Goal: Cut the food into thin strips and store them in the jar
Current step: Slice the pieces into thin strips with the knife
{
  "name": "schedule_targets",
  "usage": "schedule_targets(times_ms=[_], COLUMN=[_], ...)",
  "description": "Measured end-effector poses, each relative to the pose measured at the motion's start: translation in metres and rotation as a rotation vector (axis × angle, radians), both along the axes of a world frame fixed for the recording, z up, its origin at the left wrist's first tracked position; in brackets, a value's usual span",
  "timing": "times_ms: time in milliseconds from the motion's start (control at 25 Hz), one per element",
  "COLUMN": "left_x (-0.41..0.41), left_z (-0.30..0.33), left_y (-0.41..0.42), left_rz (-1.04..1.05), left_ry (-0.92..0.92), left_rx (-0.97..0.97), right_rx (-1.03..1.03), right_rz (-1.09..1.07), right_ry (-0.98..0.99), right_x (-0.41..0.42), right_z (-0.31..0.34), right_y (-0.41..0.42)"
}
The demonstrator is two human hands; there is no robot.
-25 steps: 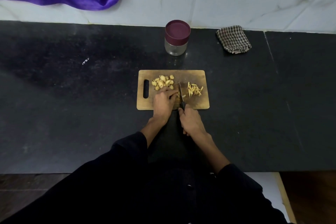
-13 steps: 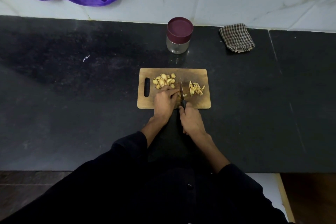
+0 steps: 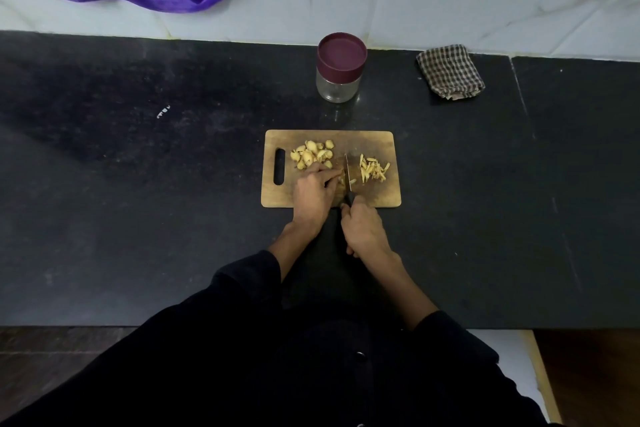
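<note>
- A wooden cutting board (image 3: 377,196) is laid flat near the middle of the dark worktop (image 3: 138,218), closer to the front edge than to the back, within easy reach of both hands.
- A knife (image 3: 347,173) is gripped by its dark handle in the right hand (image 3: 363,230), fingers wrapped tightly round it; the blade is pointed away from the body and set down near the middle of the board.
- A piece of food is pinned to the board under the left hand (image 3: 313,196), just left of the blade. The fingers are curled over it, presumably to steady it and to keep the fingertips back from the edge. The piece itself is mostly hidden.
- Uncut pieces (image 3: 313,153) are heaped at the board's back left, beside the handle slot, so that they are fed toward the blade from the left.
- Finished strips (image 3: 373,168) are gathered on the right half of the board, clear of the blade, which keeps cut and uncut stock apart.
- The jar (image 3: 339,78) is stood upright toward the back edge of the worktop, well behind the board, with its maroon lid on. It appears empty, so storing is judged not yet begun.
- Cutting is judged to be partly done: more is left whole than is sliced.
- A folded checked cloth (image 3: 450,73) is kept at the back edge, to the right of the jar, apart from the work.
</note>
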State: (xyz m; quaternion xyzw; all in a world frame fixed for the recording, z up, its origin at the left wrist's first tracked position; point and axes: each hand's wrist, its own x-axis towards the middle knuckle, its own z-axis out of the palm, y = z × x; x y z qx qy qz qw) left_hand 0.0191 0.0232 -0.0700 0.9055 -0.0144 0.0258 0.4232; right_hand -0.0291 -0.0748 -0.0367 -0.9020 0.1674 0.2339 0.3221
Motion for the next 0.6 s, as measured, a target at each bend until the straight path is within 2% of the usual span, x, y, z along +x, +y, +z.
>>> schedule_targets(times_ms=[240, 400, 600], left_x=[0.001, 0.0, 0.001], left_z=[-0.001, -0.003, -0.001], left_y=[-0.001, -0.001, -0.001], left_rz=[0.011, 0.001, 0.01], left_ry=[0.0, 0.006, -0.002], left_rx=[0.012, 0.029, 0.026], right_rx=[0.008, 0.011, -0.039], right_rz=[-0.034, 0.008, -0.068], right_ry=[-0.069, 0.009, 0.005], right_x=[-0.002, -0.003, 0.0], right_z=[0.001, 0.003, 0.01], right_y=[-0.001, -0.003, -0.015])
